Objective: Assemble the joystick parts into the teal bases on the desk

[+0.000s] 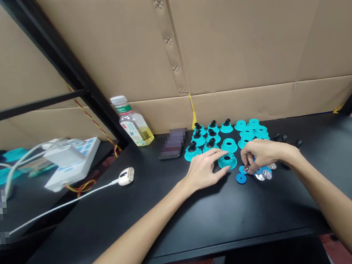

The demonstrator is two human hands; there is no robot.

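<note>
we are resting our left hand (203,171) open, its fingertips touching the rim of a teal suction cup (227,161), and we are holding our right hand (261,155) with its fingertips close together over a small metal disc (247,168), though we cannot tell if it is clamped. just below that grip, blue rubber washers (241,178) and more metal discs (266,174) are lying loose. we are risking a slip: a smooth disc could squirt from the pinch, and a nudged cup could knock the neighbouring cups (211,146) behind our grip out of line.
</note>
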